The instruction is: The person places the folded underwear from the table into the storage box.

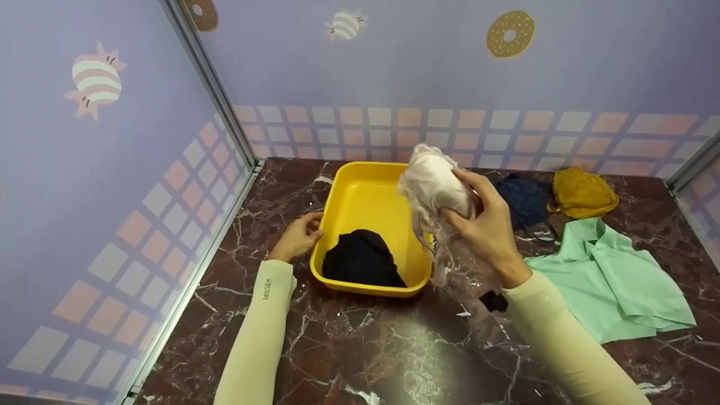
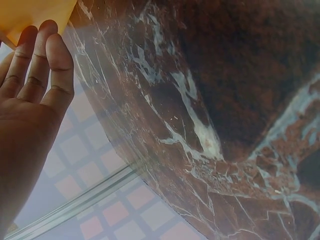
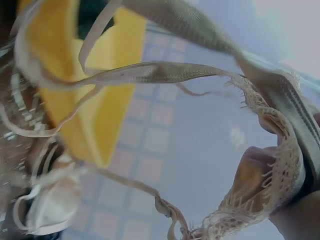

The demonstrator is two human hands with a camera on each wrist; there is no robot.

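My right hand [image 1: 486,225] grips a pale pink lace bra [image 1: 436,177] above the right side of a yellow tub [image 1: 332,197]. Its straps dangle beside the tub's right rim. In the right wrist view, the bra's lace edge [image 3: 280,165] and straps fill the foreground. My left hand [image 1: 298,236] rests against the tub's left wall, its fingers [image 2: 60,55] nearly straight in the left wrist view; the thumb is partly hidden. Inside the tub, a folded black garment [image 1: 363,259] lies at the near end.
On the right of the marbled tabletop [image 1: 349,349] lie a navy bra [image 1: 523,199], a mustard bra [image 1: 585,193] and a mint-green garment [image 1: 624,281]. A small black piece [image 1: 494,301] is near my right wrist. Patterned panels [image 1: 394,73] stand behind and at both sides.
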